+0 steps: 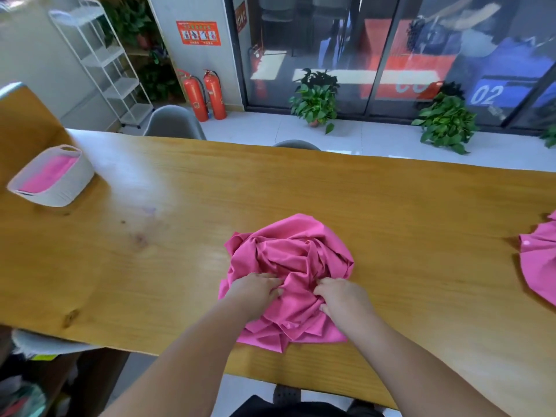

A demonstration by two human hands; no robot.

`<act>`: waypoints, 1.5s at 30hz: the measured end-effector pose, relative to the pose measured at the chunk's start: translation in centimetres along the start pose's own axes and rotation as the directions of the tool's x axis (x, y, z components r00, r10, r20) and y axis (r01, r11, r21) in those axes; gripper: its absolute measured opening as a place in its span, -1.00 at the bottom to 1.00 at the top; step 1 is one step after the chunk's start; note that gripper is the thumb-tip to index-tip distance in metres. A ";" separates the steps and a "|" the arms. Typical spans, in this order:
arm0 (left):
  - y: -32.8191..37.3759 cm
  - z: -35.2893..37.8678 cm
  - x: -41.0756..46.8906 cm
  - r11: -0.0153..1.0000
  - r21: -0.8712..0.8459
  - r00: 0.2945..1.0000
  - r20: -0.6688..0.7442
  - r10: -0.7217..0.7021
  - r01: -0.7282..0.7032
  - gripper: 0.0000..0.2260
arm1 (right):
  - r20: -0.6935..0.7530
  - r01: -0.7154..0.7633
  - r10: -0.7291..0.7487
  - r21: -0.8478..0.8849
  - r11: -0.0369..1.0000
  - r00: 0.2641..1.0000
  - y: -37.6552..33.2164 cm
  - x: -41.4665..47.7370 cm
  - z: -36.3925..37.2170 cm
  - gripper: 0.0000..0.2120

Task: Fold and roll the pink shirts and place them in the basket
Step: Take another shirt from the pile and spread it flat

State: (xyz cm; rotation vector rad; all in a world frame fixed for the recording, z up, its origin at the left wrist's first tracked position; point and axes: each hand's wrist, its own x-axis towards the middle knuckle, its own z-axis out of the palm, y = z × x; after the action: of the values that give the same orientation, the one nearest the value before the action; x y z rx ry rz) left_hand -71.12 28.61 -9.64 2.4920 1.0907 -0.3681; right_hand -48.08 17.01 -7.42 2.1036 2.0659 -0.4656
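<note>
Nearest the lens, two bare forearms, reaching up from the bottom edge to the crumpled pink shirt [288, 260]. Sits bunched in a loose heap on the wooden table [150, 251], close to the near edge and straight ahead, not yet spread, folded or rolled. Lies right in front of the body, likely for the sake of flat working room.

Left hand [255, 288] on the heap's near-left side, fingers [275, 287] curled inward and dug into a fold; appears to pinch the cloth. Right hand [343, 299] just beside it on the near-right, fingers [323, 288] likewise bent, bunching fabric under the tips. Neither spread flat. Parted only by a narrow ridge of cloth. Looks like a hunt for a hem or shoulder seam, to shake the heap open — a judgement only, with the tips half buried in folds.

Farther out, a second pink shirt [538, 266] at the table's right side, well apart, partly cut off by the frame, likely waiting its turn. Far left on the table, a white basket [75, 176] with pink cloth already inside — within reach, it seems, yet out of the folding space. Beyond the table, grey chairs [171, 121], two red fire extinguishers [207, 94] and potted plants [316, 100] by the glass wall.
</note>
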 end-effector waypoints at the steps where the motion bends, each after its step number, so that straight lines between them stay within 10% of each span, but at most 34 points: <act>1: 0.0 -0.6 -0.2 1.000 0.017 1.000 0.007 -0.001 0.001 -0.56 | -0.008 0.006 -0.006 -0.034 0.999 1.000 -0.2 -0.2 0.2 -0.76; 8: 1.0 -5.7 1.5 0.978 0.201 0.966 -0.235 0.109 -0.062 -0.51 | -0.157 -0.195 0.239 0.251 0.948 0.958 2.6 -1.5 -2.5 -0.85; 21: 8.3 -17.6 9.3 0.988 -0.087 0.904 -0.421 0.077 -0.125 -0.68 | -0.168 -0.144 0.483 0.826 0.544 0.859 13.8 -1.8 -14.3 -0.92; 28: 13.8 -23.8 14.3 0.975 -0.069 0.779 -0.615 0.126 -0.212 -0.61 | -0.210 -0.128 0.720 0.914 0.385 0.662 20.3 -0.5 -21.4 -0.72; 39: 12.3 -9.7 16.6 0.999 0.021 0.999 0.018 0.040 -0.040 -0.37 | 0.102 -0.490 0.498 0.424 0.761 0.861 24.5 1.0 -4.9 -0.42; 45: 11.3 -9.1 18.5 0.998 0.060 0.992 -0.119 0.030 -0.023 -0.45 | 0.116 -0.467 0.458 0.363 0.806 0.881 23.3 3.2 -3.0 -0.41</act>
State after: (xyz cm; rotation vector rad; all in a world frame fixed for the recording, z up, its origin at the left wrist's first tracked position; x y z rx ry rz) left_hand -49.71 37.56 -5.91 2.6069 1.1059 -0.2487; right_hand -24.55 20.21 -8.07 2.6950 1.4394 -0.8585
